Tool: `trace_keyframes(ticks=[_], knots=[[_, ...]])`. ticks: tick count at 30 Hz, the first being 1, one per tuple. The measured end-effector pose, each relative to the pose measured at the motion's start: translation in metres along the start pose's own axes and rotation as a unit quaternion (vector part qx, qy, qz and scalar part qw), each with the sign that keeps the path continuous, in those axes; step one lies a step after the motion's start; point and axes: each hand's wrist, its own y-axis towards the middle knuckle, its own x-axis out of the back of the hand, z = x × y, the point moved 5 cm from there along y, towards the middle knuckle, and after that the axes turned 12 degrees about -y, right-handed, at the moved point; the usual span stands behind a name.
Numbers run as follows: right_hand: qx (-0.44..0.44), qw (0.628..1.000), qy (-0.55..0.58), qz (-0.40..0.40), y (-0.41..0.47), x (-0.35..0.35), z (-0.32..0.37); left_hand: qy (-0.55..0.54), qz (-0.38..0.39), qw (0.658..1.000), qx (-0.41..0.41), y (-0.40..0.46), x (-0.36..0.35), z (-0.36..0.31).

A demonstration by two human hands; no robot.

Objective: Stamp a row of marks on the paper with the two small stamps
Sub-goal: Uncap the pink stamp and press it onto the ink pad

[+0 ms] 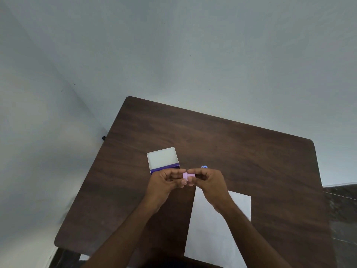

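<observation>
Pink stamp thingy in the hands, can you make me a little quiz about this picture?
1. True or false: both hands, left hand and right hand, hold the pink stamp.
2. What lies under the right wrist: A) white paper B) a book C) a plate?
3. Fill in: the open white box sits on the dark wooden ____.

Key: 1 true; 2 A; 3 table.
</observation>
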Motion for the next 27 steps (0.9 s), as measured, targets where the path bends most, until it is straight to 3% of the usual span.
trace_keyframes(ticks=[17, 27], knots=[[-0.005, 0.995, 0.103, 0.006, -0.0018, 0.0052, -0.0022, -0.11, 0.006, 0.993, 0.035, -0.0036, 0.0026, 0.0059], [-0.049, 0.981, 0.188, 0.022, -0.0016, -0.0047, -0.0101, -0.089, -0.007, 0.996, 0.031, -0.0043, 0.0082, 0.0084]])
